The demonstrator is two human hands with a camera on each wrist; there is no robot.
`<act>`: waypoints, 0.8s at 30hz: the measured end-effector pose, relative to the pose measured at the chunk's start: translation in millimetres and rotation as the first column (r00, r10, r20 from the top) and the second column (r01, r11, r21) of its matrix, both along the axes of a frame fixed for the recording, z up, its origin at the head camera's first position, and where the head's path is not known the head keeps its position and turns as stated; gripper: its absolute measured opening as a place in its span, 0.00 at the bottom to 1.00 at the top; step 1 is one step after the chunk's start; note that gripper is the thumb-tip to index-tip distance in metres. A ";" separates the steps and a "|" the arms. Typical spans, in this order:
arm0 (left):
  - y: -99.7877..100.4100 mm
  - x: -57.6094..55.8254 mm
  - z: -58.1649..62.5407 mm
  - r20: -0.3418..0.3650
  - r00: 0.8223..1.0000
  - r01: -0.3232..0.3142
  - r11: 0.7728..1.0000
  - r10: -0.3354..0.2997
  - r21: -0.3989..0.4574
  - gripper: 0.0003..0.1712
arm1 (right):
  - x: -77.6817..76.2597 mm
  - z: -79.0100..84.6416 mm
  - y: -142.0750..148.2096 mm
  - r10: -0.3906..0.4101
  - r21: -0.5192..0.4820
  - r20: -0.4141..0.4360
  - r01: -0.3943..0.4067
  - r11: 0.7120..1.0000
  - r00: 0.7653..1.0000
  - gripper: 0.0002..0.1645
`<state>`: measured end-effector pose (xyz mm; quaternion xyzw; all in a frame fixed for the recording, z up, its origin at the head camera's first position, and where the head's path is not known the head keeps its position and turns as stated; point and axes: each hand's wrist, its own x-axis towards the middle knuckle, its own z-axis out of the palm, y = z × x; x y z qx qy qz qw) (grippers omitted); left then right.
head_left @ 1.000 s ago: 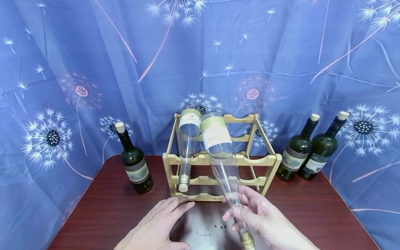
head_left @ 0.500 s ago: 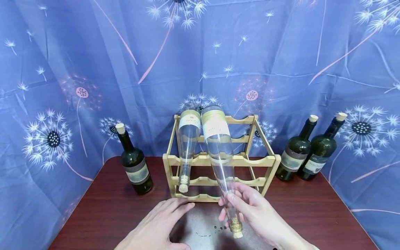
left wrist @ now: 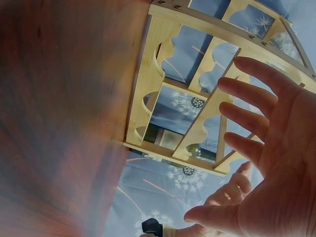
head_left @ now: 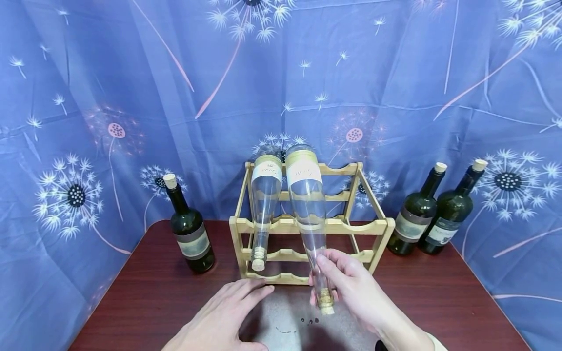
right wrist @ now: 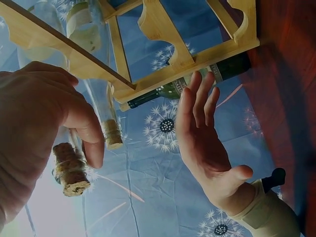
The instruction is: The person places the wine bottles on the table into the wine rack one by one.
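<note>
My right hand [head_left: 349, 280] grips a clear glass wine bottle [head_left: 309, 214] by its neck. That bottle slants over the top tier of a wooden wine rack [head_left: 379, 227], base toward the back and corked end toward me. In the right wrist view, its cork [right wrist: 71, 170] pokes out below my curled fingers. A second clear bottle [head_left: 265, 195] lies in the rack's top tier, left of the held one. My left hand [head_left: 228, 312] is held out in front of the rack, fingers extended and thumb apart, holding nothing. Whether the held bottle touches the rack's front rail is unclear.
One dark green corked bottle [head_left: 191, 236] stands left of the rack. Two more, a nearer green bottle [head_left: 412, 217] and a farther green bottle [head_left: 452, 212], stand to its right. A patterned blue curtain [head_left: 281, 73] hangs behind the dark red table [head_left: 439, 302].
My right hand has moved forward and slightly left, carrying the bottle farther over the rack. Its corked end has come up from the bottom of the head view. My left hand has stayed put.
</note>
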<state>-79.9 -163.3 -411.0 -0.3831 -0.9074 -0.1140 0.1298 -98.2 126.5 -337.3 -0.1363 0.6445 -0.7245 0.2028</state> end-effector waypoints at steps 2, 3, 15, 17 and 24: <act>0.0 0.0 -0.5 0.003 1.000 -0.003 1.000 0.003 0.000 0.54 | -2.6 0.1 -1.5 -0.019 -0.006 0.008 0.019 1.000 1.000 0.33; 0.0 -0.1 -0.9 0.003 1.000 -0.003 1.000 0.003 0.001 0.54 | -4.0 0.1 -2.5 -0.027 -0.010 0.012 0.027 1.000 1.000 0.33; 0.6 0.3 -0.9 0.007 1.000 0.002 1.000 -0.002 0.002 0.53 | -14.7 3.3 -12.8 -0.095 -0.024 0.028 0.096 0.995 0.995 0.28; 1.0 0.5 -0.5 -0.005 1.000 0.005 1.000 -0.005 0.007 0.53 | -16.2 3.8 -13.8 -0.107 -0.032 0.030 0.108 0.994 0.994 0.29; 1.2 1.4 2.1 0.013 1.000 -0.003 1.000 0.003 0.006 0.53 | -21.8 5.4 -17.2 -0.107 -0.048 0.011 0.107 0.993 0.994 0.30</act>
